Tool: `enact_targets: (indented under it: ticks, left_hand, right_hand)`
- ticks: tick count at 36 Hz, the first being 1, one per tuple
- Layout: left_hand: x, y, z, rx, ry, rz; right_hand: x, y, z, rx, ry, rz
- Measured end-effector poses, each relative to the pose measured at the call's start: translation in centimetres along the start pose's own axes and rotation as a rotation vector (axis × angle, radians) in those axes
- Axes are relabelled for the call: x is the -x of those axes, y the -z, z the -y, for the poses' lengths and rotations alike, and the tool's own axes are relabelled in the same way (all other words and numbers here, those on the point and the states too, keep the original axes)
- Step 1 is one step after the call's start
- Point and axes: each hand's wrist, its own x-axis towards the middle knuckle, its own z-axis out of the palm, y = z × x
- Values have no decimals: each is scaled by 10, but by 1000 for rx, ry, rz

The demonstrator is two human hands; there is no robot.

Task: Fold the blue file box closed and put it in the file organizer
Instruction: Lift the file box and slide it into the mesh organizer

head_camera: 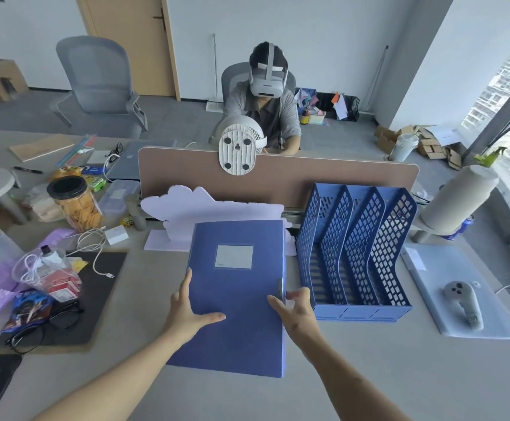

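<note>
The blue file box (232, 299) lies flat and closed on the desk in front of me, its white label facing up. My left hand (186, 311) rests on the box's left edge, fingers along the side and thumb on the cover. My right hand (293, 311) is at the box's right edge by the clasp, thumb on top and fingers curled over the side. The blue mesh file organizer (360, 259) stands just right of the box, its three slots holding nothing and open toward me.
A lilac cloud-shaped board (186, 205) stands behind the box against the brown desk divider (323, 180). Left are a snack jar (77, 202), cables, glasses (50, 323) and clutter. Right lies a controller (463, 302) on a clear folder. A person in a headset sits beyond the divider.
</note>
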Motion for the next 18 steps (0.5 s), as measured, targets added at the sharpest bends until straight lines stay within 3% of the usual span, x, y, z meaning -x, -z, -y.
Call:
enact_targets:
  ticks: [7,14,18]
  left_hand:
    - [-19,14,-55,-7,-221,80]
    - [-21,6,-114,-15,-384,206]
    - [-17,-12,-136,-15,-437,259]
  right_hand:
    - [17,42,45,-68,196,-71]
    - [37,104,88,7,287,-69]
    - [51,136,99,67,252,-119]
